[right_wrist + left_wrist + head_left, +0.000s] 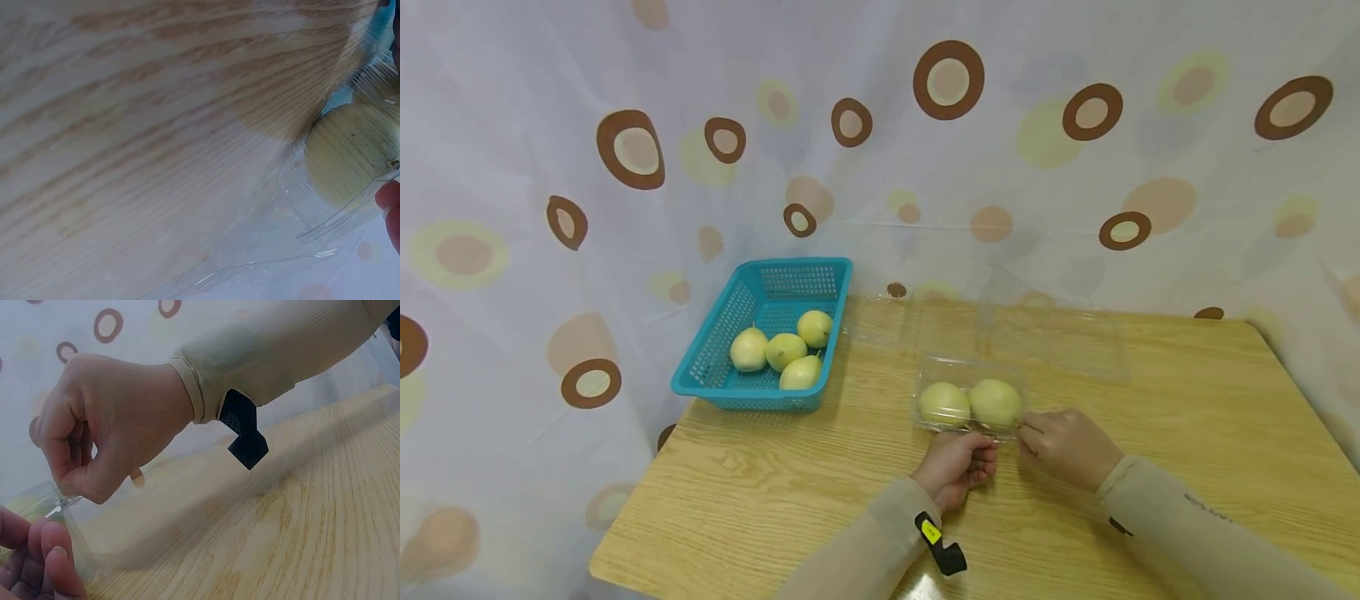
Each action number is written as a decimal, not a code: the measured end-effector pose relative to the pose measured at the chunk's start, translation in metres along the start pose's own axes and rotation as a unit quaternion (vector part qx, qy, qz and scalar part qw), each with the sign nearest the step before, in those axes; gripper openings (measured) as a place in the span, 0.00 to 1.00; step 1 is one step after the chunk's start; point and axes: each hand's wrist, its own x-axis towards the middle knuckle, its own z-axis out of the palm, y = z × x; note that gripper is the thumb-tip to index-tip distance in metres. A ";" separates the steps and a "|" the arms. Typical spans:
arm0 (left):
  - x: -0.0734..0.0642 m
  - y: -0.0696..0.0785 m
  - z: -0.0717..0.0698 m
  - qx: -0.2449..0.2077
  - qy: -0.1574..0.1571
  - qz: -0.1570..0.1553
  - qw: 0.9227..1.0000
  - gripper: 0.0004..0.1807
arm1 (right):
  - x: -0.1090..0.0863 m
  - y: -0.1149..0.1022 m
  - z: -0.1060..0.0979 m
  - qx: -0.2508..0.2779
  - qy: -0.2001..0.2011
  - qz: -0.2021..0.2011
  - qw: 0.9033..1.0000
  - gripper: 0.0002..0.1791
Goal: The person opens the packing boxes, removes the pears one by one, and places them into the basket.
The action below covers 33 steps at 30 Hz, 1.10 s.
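Observation:
Two yellow-green pears [996, 404] lie side by side in a clear plastic box [973, 367] on the table. Palm turned up, my left hand [957, 468] grips the box's front edge with curled fingers. At the front right corner my right hand [1067, 446] pinches the rim between thumb and fingers. The left wrist view shows this right hand [115, 422] close above the left fingers [53, 550], with the shiny plastic rim between them. One pear [350, 156] shows through the ribbed plastic in the right wrist view, fingertips beside it at the frame's edge.
A blue plastic basket [696, 390] with several pears [786, 350] stands at the back left of the wooden table [737, 483]. More clear plastic containers [1060, 337] lie behind the box. A patterned curtain [880, 183] hangs along the table's back and left sides.

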 end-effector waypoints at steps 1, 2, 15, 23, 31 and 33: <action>0.000 0.000 0.000 -0.001 -0.001 0.000 1.000 0.06 | 0.000 0.000 0.000 0.000 0.001 0.001 1.000 0.25; 0.000 0.000 0.000 -0.001 -0.001 0.001 1.000 0.06 | -0.001 0.000 0.000 -0.001 0.002 0.001 1.000 0.25; 0.002 -0.002 0.000 0.008 0.002 0.004 1.000 0.06 | -0.003 0.001 0.003 -0.003 0.002 0.000 1.000 0.24; 0.001 -0.002 0.000 0.003 0.010 0.005 1.000 0.06 | -0.005 0.001 0.006 -0.009 0.002 -0.018 1.000 0.24; 0.000 -0.002 0.001 -0.002 0.019 0.006 1.000 0.05 | -0.004 -0.001 0.004 -0.004 0.000 -0.019 1.000 0.26; 0.000 -0.002 0.002 -0.002 0.017 0.007 1.000 0.06 | -0.004 -0.001 0.004 -0.004 -0.001 -0.016 1.000 0.26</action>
